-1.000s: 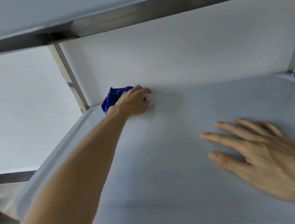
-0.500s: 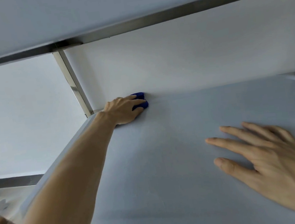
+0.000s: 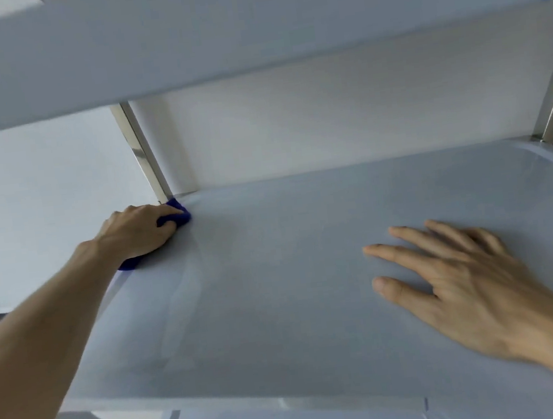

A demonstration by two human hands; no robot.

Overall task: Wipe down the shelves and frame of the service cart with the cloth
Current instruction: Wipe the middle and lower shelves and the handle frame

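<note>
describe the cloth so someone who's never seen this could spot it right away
Find the pale grey cart shelf, then its far left corner by the metal upright. The cloth is bunched under the left hand, the only deep blue thing there.

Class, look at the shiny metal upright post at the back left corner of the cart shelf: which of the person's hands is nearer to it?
Left. The left hand grips the blue cloth at the foot of the metal post; the right hand lies flat on the grey shelf, far to the post's right.

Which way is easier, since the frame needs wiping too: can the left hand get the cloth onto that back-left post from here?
Probably yes: the left hand grips the cloth at the foot of the post, nothing between.
</note>
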